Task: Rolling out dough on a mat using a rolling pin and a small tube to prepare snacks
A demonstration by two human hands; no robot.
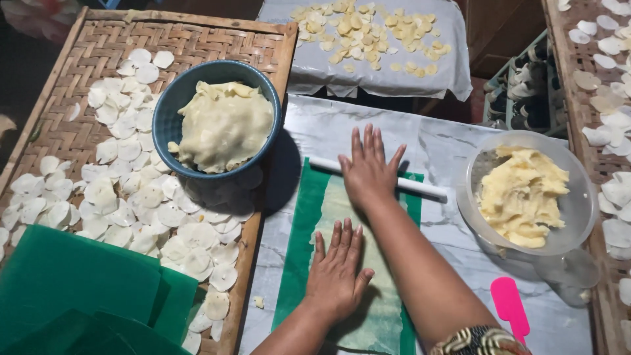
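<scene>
My right hand (368,172) lies flat with fingers spread on a thin white rolling rod (420,187) across the far end of a green mat (299,250). A thin pale sheet of dough (342,204) covers the mat's middle. My left hand (336,273) presses palm down on that dough, nearer to me. A blue bowl (167,115) heaped with pale dough sits to the left on a woven bamboo tray (79,52). To the right stands a clear plastic bowl (578,210) with yellowish dough.
Several thin white dough discs (125,197) cover the woven tray. Green plastic sheets (72,289) lie at the lower left. A pink scraper (511,306) rests at the lower right. Yellowish discs (368,33) lie on a grey sheet beyond. Another tray (611,98) with white discs stands at the right.
</scene>
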